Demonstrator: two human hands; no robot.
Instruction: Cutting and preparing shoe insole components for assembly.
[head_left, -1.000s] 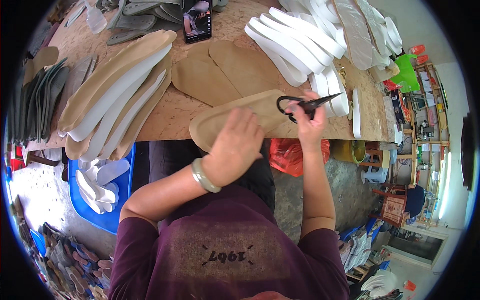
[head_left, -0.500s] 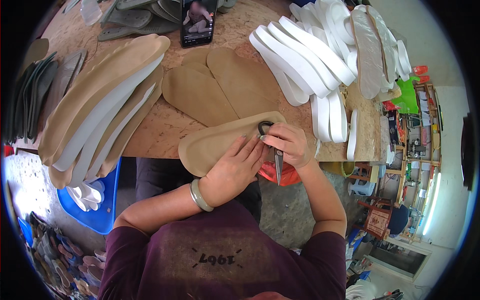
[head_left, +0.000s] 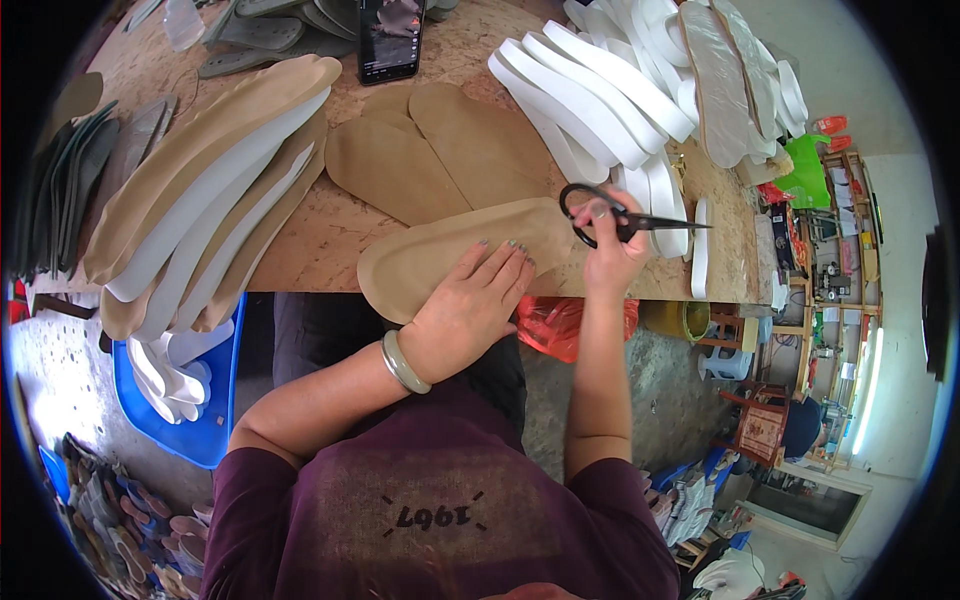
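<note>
A tan shoe-sole piece with a moulded rim lies at the table's front edge, slanting up to the right. Spread flat on its lower edge is my left hand, fingers stretched out and a pale bangle on the wrist. My right hand, raised just right of the piece's far end, grips black-handled scissors by their loops. The blades point right, away from the piece, and look closed. Flat tan sheets cut in rounded shapes lie just behind the piece.
Layered tan and white soles lean at the left. White soles pile up at the back right. A phone stands at the back, near grey soles. Below the table are a blue bin and a red plastic bag.
My right hand has lifted away to the right and up with the scissors, whose blades have swung from pointing down to pointing right. My left hand stays on the sole piece.
</note>
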